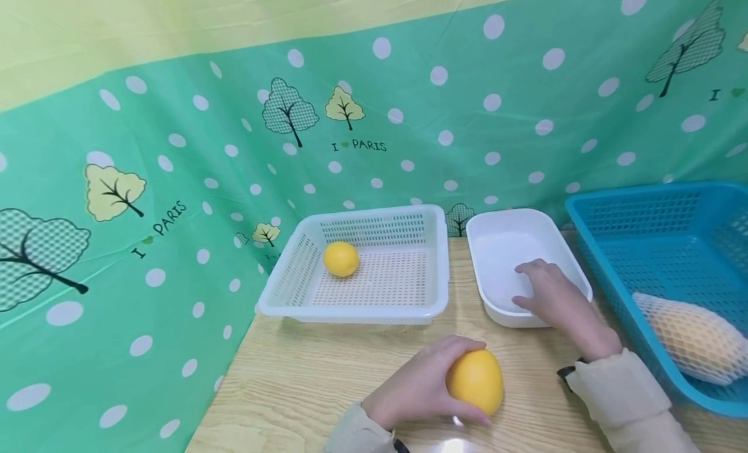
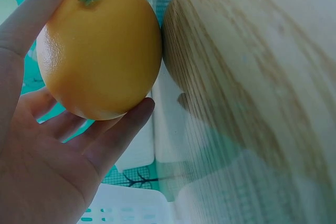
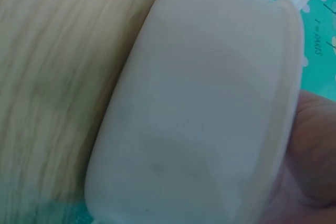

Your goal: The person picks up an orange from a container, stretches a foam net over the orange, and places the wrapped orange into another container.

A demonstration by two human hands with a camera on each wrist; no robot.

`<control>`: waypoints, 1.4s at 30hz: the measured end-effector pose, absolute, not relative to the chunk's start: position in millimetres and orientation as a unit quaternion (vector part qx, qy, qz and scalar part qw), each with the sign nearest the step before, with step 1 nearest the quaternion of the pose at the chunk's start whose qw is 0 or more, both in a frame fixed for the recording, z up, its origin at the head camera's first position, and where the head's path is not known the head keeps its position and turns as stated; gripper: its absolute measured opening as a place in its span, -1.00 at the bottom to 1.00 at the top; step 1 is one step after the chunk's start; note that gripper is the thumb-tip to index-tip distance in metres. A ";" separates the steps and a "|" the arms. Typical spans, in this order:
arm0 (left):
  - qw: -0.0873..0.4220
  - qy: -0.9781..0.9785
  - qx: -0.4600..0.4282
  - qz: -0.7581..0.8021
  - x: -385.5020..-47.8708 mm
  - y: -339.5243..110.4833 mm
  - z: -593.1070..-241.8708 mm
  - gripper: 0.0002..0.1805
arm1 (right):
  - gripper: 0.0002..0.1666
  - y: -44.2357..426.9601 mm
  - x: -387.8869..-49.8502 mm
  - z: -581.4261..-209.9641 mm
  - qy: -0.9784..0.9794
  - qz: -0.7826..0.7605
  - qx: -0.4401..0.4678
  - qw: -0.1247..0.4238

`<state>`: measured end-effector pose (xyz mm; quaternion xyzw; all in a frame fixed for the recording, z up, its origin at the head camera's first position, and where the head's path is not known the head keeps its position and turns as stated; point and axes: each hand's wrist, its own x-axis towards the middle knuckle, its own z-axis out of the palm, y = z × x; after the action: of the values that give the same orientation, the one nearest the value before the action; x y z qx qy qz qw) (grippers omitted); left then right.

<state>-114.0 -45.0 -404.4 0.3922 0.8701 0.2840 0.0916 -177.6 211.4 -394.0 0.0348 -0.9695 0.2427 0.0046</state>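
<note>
My left hand (image 1: 423,381) grips an orange (image 1: 476,381) low over the wooden table, thumb on its near side and fingers on its far side. In the left wrist view the orange (image 2: 102,51) shows a small green star-shaped stem mark and sits against or very close to the tabletop. My right hand (image 1: 555,297) reaches into the white tub (image 1: 489,258), thumb and fingers spread apart with nothing between them. The tub's outer wall (image 3: 184,103) fills most of the right wrist view and hides most of that hand.
Left of the tub stands a white slotted basket (image 1: 362,312) with another orange (image 1: 341,259) inside. On the right a blue basket (image 1: 602,278) holds a pale oblong thing in white foam netting (image 1: 692,339). A green dotted curtain (image 1: 409,122) hangs behind the table (image 1: 292,381).
</note>
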 end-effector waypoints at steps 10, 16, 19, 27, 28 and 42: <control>0.102 0.875 0.384 0.277 -114.0 -45.3 -403.8 -0.05 | -0.36 211.1 -182.0 -395.5 -0.967 0.252 0.024 -0.009; 0.100 0.878 0.379 0.276 -113.0 -45.9 -404.2 -0.06 | -0.52 209.6 -183.0 -396.3 -0.964 0.265 0.023 0.001; 0.101 0.877 0.379 0.278 -112.5 -46.0 -404.5 -0.06 | -0.55 209.0 -181.1 -398.7 -0.962 0.270 0.017 0.022; 0.107 0.872 0.380 0.290 -113.0 -45.4 -404.9 -0.05 | -0.57 210.6 -175.9 -402.4 -0.957 0.272 0.009 0.096; 0.107 0.872 0.379 0.290 -113.0 -45.6 -404.8 -0.05 | -0.58 211.2 -175.7 -401.8 -0.956 0.276 0.009 0.101; 0.105 0.874 0.380 0.285 -113.2 -44.7 -405.8 -0.05 | -0.61 220.8 -168.1 -398.0 -0.933 0.322 0.002 0.164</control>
<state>-113.2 -44.7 -405.8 0.3799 0.8739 0.2846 0.1050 -168.1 220.8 -398.0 0.0018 -0.9325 0.3218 0.1639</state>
